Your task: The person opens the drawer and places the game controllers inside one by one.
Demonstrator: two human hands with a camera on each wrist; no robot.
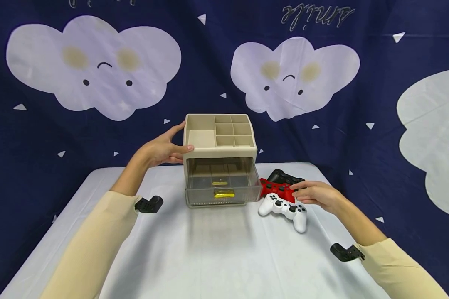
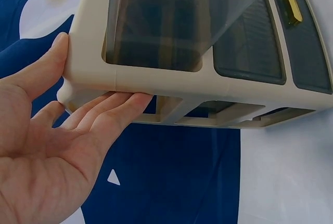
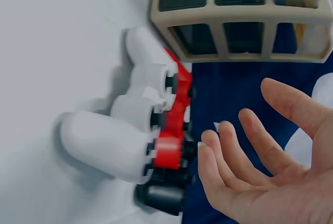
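My left hand rests on the left side of a cream desktop drawer organizer. In the left wrist view its fingers lie along the side wall, the thumb at the top edge. The clear grey drawer with a gold handle is pulled out at the front. To the right lie three game controllers: white, red and black. Close beside them hovers my right hand, fingers loosely extended, holding nothing.
Small compartments divide the organizer's top. A white cloth covers the table. Behind hangs a dark blue curtain with printed clouds. A black wrist mount sits on the left sleeve, another on the right.
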